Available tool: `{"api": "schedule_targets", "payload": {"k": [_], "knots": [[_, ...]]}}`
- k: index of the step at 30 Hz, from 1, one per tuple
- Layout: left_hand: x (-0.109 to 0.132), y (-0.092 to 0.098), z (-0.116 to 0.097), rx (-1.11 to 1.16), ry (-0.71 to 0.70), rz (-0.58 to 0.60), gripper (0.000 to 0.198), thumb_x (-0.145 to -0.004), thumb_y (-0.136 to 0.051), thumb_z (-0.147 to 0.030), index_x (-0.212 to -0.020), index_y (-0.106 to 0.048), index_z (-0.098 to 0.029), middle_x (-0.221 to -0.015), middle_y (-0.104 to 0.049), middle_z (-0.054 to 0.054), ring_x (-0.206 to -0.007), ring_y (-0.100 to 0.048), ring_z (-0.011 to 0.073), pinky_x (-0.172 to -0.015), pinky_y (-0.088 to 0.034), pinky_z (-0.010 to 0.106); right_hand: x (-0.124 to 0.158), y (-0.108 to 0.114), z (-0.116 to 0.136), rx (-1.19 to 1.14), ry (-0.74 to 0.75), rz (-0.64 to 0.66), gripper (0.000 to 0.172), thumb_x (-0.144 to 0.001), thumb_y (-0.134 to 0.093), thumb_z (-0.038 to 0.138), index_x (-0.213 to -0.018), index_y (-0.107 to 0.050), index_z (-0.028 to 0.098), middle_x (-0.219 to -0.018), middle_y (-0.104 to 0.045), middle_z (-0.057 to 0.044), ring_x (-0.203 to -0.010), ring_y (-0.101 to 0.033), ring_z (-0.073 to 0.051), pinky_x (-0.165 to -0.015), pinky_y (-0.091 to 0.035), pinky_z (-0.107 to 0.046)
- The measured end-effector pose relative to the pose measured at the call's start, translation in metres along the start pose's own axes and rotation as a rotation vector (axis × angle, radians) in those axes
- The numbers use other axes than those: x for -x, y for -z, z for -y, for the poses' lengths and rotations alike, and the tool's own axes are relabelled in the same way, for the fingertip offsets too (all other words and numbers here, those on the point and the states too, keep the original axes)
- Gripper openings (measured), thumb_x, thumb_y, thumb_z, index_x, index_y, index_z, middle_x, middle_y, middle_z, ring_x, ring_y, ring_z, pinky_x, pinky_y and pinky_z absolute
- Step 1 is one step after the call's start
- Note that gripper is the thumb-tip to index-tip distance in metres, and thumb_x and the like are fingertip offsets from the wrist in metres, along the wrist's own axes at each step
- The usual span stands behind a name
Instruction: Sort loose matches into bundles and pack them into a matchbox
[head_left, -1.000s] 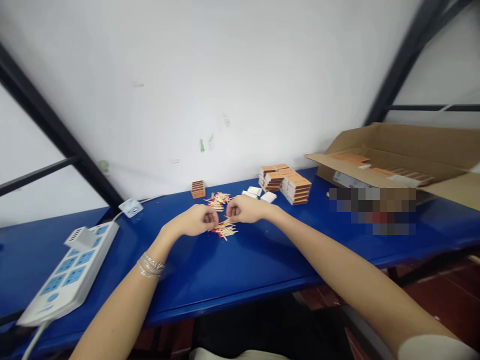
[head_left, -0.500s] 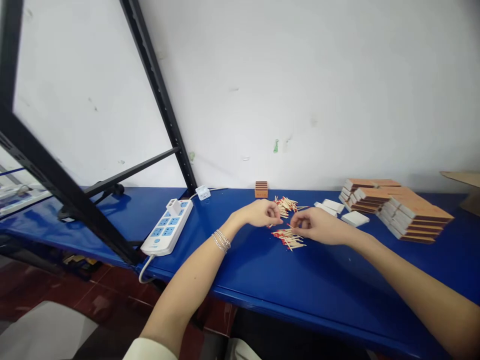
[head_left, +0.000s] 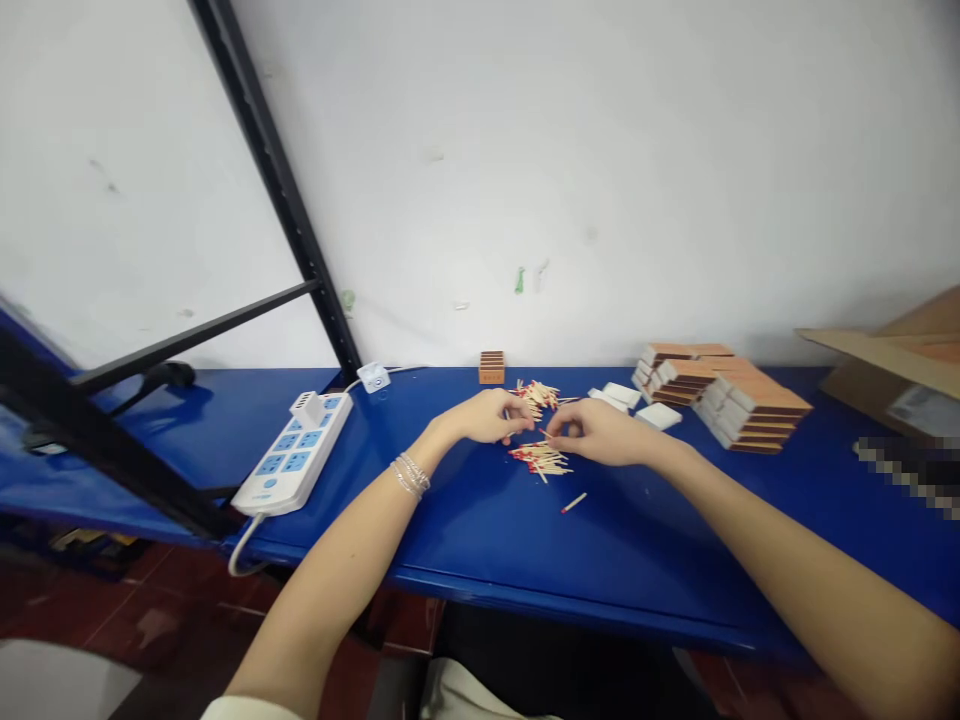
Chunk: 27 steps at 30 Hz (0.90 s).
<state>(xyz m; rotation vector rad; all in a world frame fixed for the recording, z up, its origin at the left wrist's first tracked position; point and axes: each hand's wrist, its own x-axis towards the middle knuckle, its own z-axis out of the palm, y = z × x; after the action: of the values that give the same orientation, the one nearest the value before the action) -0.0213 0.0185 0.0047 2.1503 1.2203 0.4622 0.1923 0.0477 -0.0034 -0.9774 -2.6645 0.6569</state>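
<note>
Two loose heaps of red-tipped matches lie on the blue tabletop [head_left: 480, 540]: a far heap [head_left: 541, 394] and a near heap [head_left: 543, 461]. My left hand [head_left: 491, 415], a silver bracelet on its wrist, is beside the far heap with its fingers curled together; what they hold, if anything, is too small to make out. Across from it, my right hand [head_left: 600, 432] pinches a match [head_left: 546, 434] just above the near heap. One single match [head_left: 574, 503] lies apart, closer to the front edge.
White matchbox trays [head_left: 660, 415] and stacked matchboxes [head_left: 750, 400] are at the right, before an open cardboard box [head_left: 885, 350]. A small matchbox stack [head_left: 492, 367] stands near the wall. At the left are a white power strip [head_left: 296, 455] and a black metal frame [head_left: 285, 200].
The view has turned slightly right, so more of the cardboard box shows. A single match now lies in front of the near heap. Both hands stay near the heaps, fingers closed.
</note>
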Motion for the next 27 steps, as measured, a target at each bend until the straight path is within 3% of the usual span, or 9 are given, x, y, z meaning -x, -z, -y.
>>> {"api": "schedule_targets", "payload": {"k": [8,13,18,20,23,27], "knots": [[-0.005,0.001,0.005,-0.011,-0.003,-0.016,0.022,-0.080,-0.057,-0.025,-0.093,-0.069,-0.012,-0.070,-0.065,0.002,-0.059,-0.054,0.0097,-0.055,-0.041,0.021,0.000,0.004,-0.001,0.001,-0.007,0.066,0.023,-0.080,-0.058,0.032,-0.086,-0.074,0.017,-0.075,-0.071,-0.004,-0.064,-0.059,-0.015,-0.062,-0.042,-0.025],[-0.008,-0.001,0.011,0.007,0.009,-0.018,0.027,-0.078,-0.062,-0.029,-0.099,-0.067,-0.012,-0.072,-0.066,0.003,-0.058,-0.055,0.0098,-0.057,-0.043,0.022,-0.001,0.003,-0.002,-0.021,0.034,0.092,0.025,-0.079,-0.061,0.037,-0.086,-0.074,0.016,-0.077,-0.072,-0.004,-0.064,-0.061,-0.015,-0.061,-0.043,-0.024],[-0.012,-0.008,0.012,0.002,-0.020,-0.035,0.028,-0.076,-0.066,-0.032,-0.095,-0.069,-0.012,-0.072,-0.067,0.003,-0.057,-0.055,0.0096,-0.058,-0.044,0.023,0.008,0.020,-0.009,-0.041,0.008,0.106,0.033,-0.067,-0.074,0.042,-0.088,-0.072,0.016,-0.077,-0.070,-0.003,-0.066,-0.061,-0.014,-0.058,-0.042,-0.022],[-0.013,-0.011,0.011,0.018,-0.029,-0.038,0.027,-0.076,-0.066,-0.032,-0.094,-0.068,-0.012,-0.074,-0.067,0.004,-0.058,-0.056,0.0097,-0.059,-0.045,0.023,0.015,0.028,-0.009,-0.042,-0.008,0.228,0.039,-0.057,-0.081,0.044,-0.083,-0.073,0.017,-0.074,-0.069,-0.001,-0.063,-0.059,-0.013,-0.055,-0.041,-0.022],[-0.015,-0.016,0.010,0.043,-0.022,-0.047,0.027,-0.075,-0.067,-0.031,-0.093,-0.067,-0.011,-0.077,-0.069,0.005,-0.062,-0.059,0.0110,-0.060,-0.046,0.023,0.023,0.030,-0.003,-0.024,-0.025,0.523,0.042,-0.049,-0.085,0.043,-0.083,-0.074,0.019,-0.066,-0.065,0.003,-0.056,-0.055,-0.011,-0.051,-0.037,-0.022],[-0.015,-0.018,0.010,0.046,-0.009,-0.062,0.028,-0.073,-0.068,-0.031,-0.093,-0.067,-0.011,-0.080,-0.070,0.006,-0.063,-0.060,0.0112,-0.060,-0.047,0.023,0.022,0.020,0.007,0.044,-0.015,0.609,0.030,-0.054,-0.082,0.036,-0.078,-0.077,0.018,-0.060,-0.062,0.004,-0.055,-0.051,-0.010,-0.051,-0.034,-0.023]]}}
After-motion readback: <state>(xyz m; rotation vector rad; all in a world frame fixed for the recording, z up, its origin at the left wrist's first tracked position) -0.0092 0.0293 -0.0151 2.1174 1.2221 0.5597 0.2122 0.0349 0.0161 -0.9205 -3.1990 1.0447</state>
